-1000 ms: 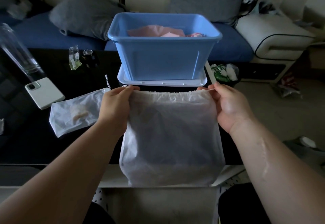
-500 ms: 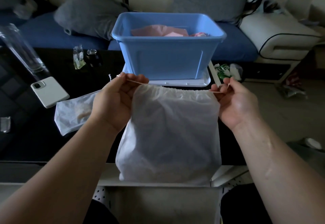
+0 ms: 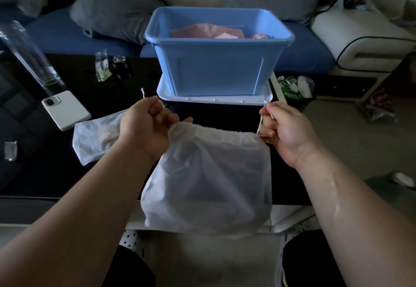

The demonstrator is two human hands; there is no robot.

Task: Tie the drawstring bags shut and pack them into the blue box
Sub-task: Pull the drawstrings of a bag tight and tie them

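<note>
The white drawstring bag [image 3: 207, 178] hangs at centre frame, its gathered mouth uppermost and running left to right, its body dropping toward the lower edge of the frame. The left hand [image 3: 144, 127] is closed at the mouth's left corner, fingers curled over the gathered cloth; a cord end [image 3: 142, 91] rises just above this hand. The right hand [image 3: 283, 129] is closed at the right corner, with the drawstring [image 3: 260, 124] pinched between thumb and forefinger and running down to the hem. The mouth is puckered but not drawn fully shut, and no knot is visible; judged, the cinching step is in hand. Each hand sits at its own end of the mouth, so further closing depends on pulling outward along that left-right line. The blue box [image 3: 219, 73] stands directly above the bag in the frame, open, with pink items inside. A second white bag [image 3: 96, 138] lies flat at left-centre, beside a phone [image 3: 66, 110].
</note>
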